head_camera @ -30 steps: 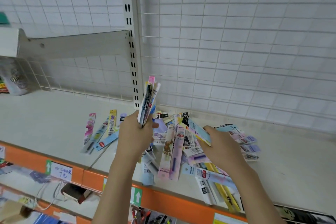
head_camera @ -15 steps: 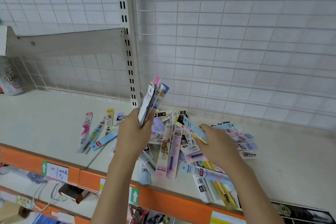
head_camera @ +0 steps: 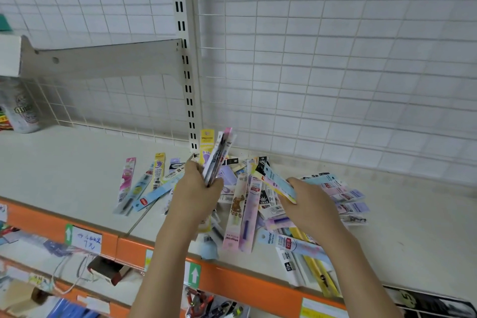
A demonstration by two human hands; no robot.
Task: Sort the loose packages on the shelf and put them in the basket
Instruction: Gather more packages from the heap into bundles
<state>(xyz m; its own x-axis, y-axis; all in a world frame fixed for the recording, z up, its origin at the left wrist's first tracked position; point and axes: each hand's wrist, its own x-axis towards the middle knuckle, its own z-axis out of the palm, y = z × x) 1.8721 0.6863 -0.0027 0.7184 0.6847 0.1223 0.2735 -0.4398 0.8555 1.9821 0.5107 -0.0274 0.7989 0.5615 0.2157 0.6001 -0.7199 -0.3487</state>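
A heap of long, thin loose packages (head_camera: pixel 247 214) in pink, blue, yellow and white lies on the pale shelf (head_camera: pixel 72 160). My left hand (head_camera: pixel 196 193) grips an upright bundle of packages (head_camera: pixel 218 155) above the heap's left side. My right hand (head_camera: pixel 307 204) pinches a light blue and yellow package (head_camera: pixel 280 183) that slants up to the left over the heap. A few more packages (head_camera: pixel 144 183) lie spread to the left of the heap. No basket is in view.
A wire grid back panel (head_camera: pixel 335 72) and a slotted upright post (head_camera: pixel 184 59) stand behind the shelf. A bracket (head_camera: pixel 103 59) carries an upper shelf at left, with a can (head_camera: pixel 22 111) under it. The orange front edge (head_camera: pixel 232 281) bears price tags; lower shelves hold goods.
A yellow package now stands at the left of the bundle in my left hand. My right hand still holds the light blue package over the heap, hardly moved.
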